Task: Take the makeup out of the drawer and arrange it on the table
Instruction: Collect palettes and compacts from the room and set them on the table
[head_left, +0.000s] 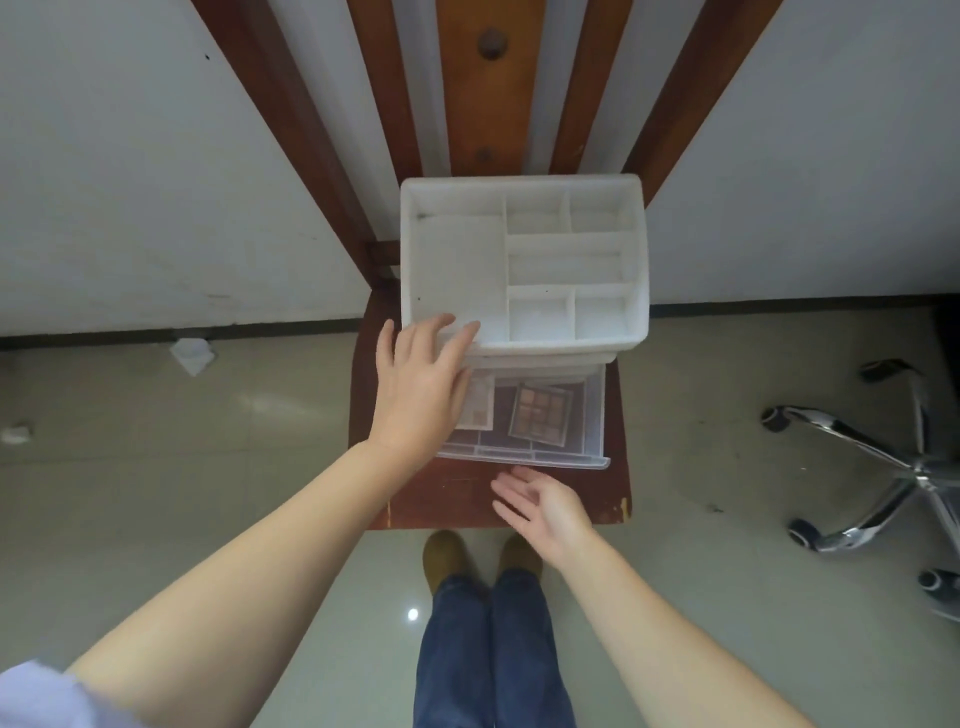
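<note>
One white plastic organiser (524, 260) with divided top compartments sits on the small reddish-brown wooden table (467, 499); its one clear plastic drawer (592, 415) is pulled out. Inside lie two makeup items: a square eyeshadow palette (540, 414) and a pale flat palette (480, 402) (partly under my wrist). My left hand (421, 389) reaches forward, straight fingers resting on the organiser's front-left rim. My right hand (540, 501) hovers palm-up just before the drawer, fingers relaxed, holding nothing.

Your left hand (421, 395) hides the left end of the pulled-out drawer (592, 410) and most of the pale palette (480, 410) there. The white organizer (524, 260) covers the drawer's far part; the office chair base (883, 467) runs off the right edge.
</note>
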